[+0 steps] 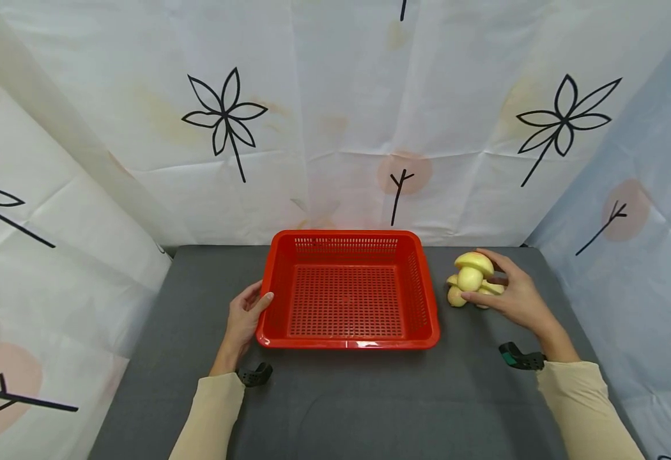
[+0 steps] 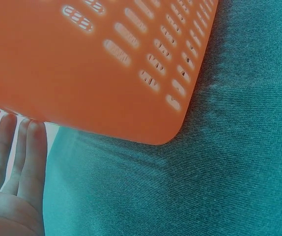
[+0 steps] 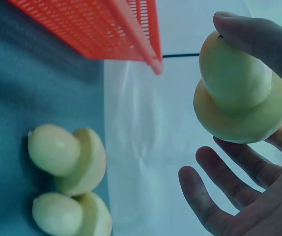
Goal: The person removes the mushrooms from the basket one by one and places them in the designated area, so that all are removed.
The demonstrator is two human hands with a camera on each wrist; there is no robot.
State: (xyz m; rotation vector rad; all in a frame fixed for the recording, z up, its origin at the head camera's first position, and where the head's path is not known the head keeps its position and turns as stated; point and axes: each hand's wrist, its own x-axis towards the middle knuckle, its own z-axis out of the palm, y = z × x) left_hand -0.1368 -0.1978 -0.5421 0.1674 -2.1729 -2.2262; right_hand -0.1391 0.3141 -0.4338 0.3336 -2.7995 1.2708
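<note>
My right hand (image 1: 516, 294) holds a pale yellow toy mushroom (image 1: 473, 268) between thumb and fingers, at the right of the red basket. In the right wrist view this mushroom (image 3: 239, 88) is raised, its rounded stem toward the thumb and its wide cap by the fingers. Two similar mushrooms (image 3: 55, 150) lie side by side on the table below, partly hidden behind the held one in the head view. With the thumb at the rim and fingers along the outer wall, my left hand (image 1: 246, 316) grips the left side of the red plastic basket (image 1: 347, 344). Its perforated floor shows bare.
A dark grey cloth covers the table (image 1: 335, 402). White fabric (image 1: 335, 128) printed with black leaf drawings hangs behind the table and along both sides. The basket's far rim is close to the back fabric.
</note>
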